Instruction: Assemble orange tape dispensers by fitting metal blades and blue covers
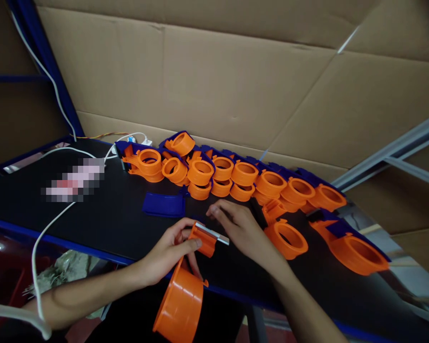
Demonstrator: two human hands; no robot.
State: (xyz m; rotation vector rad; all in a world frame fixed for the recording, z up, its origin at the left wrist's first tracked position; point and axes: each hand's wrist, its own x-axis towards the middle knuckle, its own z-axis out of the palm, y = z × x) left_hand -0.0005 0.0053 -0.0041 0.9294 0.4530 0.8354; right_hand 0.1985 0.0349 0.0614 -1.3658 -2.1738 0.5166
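My left hand (171, 250) is closed round an orange plastic tape dispenser (184, 295), gripping it near its cutter end while the round body hangs over the table's front edge. A small metal blade strip (214, 234) sits at the dispenser's tip. My right hand (241, 228) rests over that tip, fingers curled toward the blade strip and touching it. A loose blue plastic cover (163, 205) lies on the black table (103, 224) just behind my left hand.
A long row of several orange and blue dispensers (243, 174) lines the back of the table, with two more (357, 252) at the right. A white cable (50, 224) crosses the left side. Cardboard sheets (207, 81) form the wall behind.
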